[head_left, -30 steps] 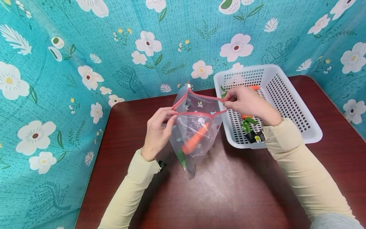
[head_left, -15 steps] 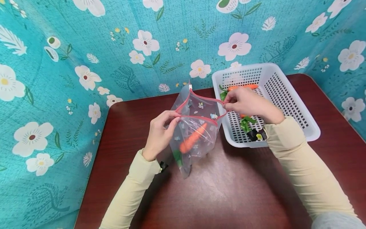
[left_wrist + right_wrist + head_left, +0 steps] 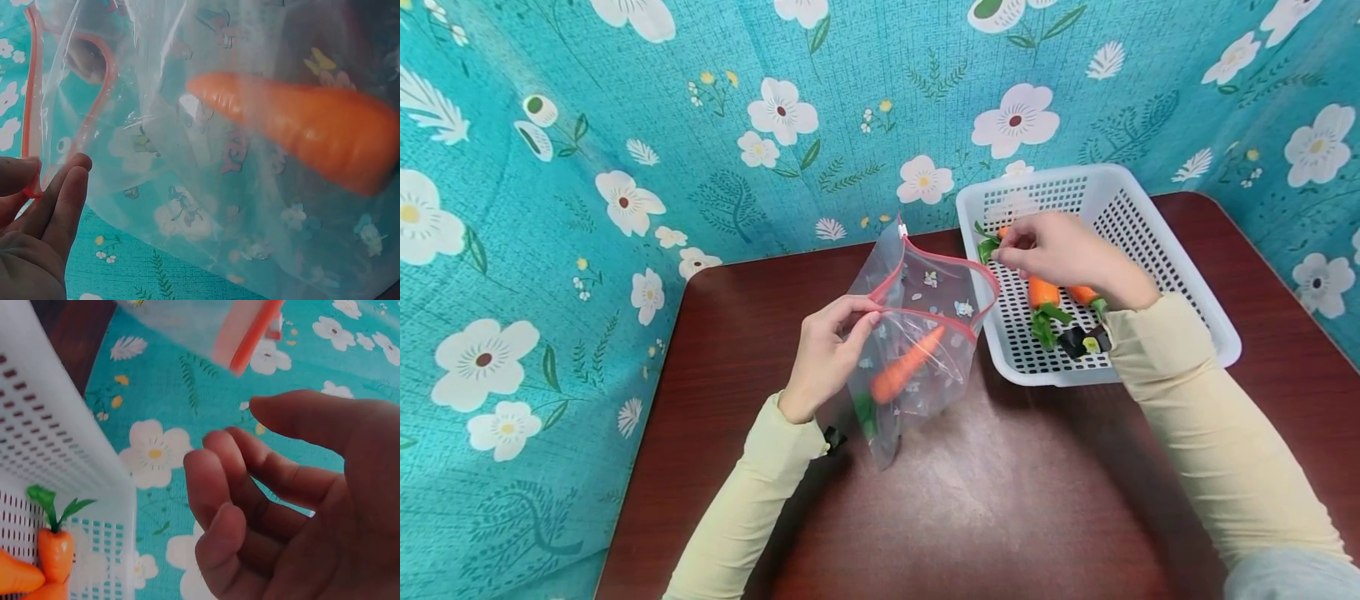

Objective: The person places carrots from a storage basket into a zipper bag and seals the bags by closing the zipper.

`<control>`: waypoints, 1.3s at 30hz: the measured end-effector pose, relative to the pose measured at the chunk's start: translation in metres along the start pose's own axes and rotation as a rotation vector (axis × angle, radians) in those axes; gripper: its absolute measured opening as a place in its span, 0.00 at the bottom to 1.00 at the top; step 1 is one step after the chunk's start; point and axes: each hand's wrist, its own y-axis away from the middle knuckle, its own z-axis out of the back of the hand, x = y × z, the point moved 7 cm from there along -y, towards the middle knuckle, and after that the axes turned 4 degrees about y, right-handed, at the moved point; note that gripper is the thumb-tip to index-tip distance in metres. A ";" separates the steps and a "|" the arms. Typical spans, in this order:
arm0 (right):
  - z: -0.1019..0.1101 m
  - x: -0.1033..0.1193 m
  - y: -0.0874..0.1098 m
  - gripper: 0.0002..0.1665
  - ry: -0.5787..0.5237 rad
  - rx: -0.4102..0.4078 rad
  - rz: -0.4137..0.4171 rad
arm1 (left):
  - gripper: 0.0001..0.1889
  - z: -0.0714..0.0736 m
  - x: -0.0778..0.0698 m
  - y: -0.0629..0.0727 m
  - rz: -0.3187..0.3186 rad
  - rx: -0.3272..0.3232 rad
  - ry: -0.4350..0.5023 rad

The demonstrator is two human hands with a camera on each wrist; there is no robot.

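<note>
My left hand (image 3: 829,350) pinches the red-edged rim of a clear zip bag (image 3: 936,392) between thumb and fingers; the left wrist view shows the fingertips on that edge. The bag's mouth gapes, and its white slider (image 3: 902,229) is at the far corner. Inside lies one orange carrot (image 3: 910,367) with green at its lower end. My right hand (image 3: 1060,248) is over the near left part of a white basket, apart from the bag. Its fingers are loosely bent with nothing between them, as the right wrist view shows.
The white slotted basket (image 3: 1221,333) stands at the right on the dark red table (image 3: 970,517). Several carrots (image 3: 1043,292) with green tops lie in it, partly under the right hand. A teal flowered cloth (image 3: 850,108) hangs behind the table.
My right hand has let go of the bag's rim and moved right and slightly up, over the basket. The left hand still pinches the rim and has shifted a little right.
</note>
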 end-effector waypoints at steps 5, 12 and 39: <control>0.004 -0.019 -0.010 0.16 0.018 -0.011 -0.065 | 0.06 0.001 -0.012 0.000 -0.002 0.003 0.012; -0.003 -0.057 -0.023 0.32 0.036 0.071 -0.200 | 0.08 -0.001 0.009 0.004 0.018 0.007 0.044; -0.069 -0.112 -0.044 0.10 0.271 0.123 -0.428 | 0.08 -0.005 0.016 0.008 -0.005 0.018 0.058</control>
